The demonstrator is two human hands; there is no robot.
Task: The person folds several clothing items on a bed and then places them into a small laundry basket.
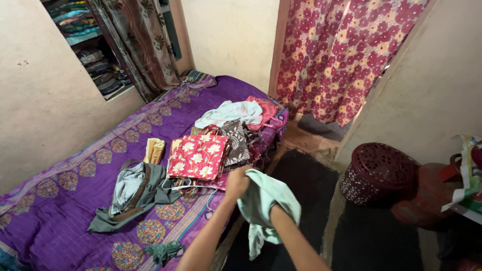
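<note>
- Gathering a pale mint-green cloth (261, 200) at the near edge of the purple bedspread (75, 200); both hands work in the fabric just off that edge, over the dark floor mat (301, 180).
- Left hand (237, 181): closed in a fist on the upper edge of the cloth, nearest the bedspread's border.
- Right hand (271, 208): wrapped in or under the cloth; fingers hidden, so its grip cannot be told. The forearm enters the fabric from below.
- Cloth: bunched, loose tail hanging below the right wrist, clear of the bedspread.
- Judged handling: soft, limp fabric wants two opposite corners found before any straightening; the bundled right side likely needs freeing first, and the hanging tail kept off the floor mat.
- On the bedspread, just beyond the left hand: red floral bag (197, 156), partly over a brown patterned garment (236, 143).
- Farther up the bedspread: white cloth (231, 113) and a pink item (266, 108).
- Left on the bedspread: grey-green garment (133, 190) with brown strap; small yellow folded piece (154, 149).
- Off the bedspread, to the right: maroon perforated basket (376, 173).
</note>
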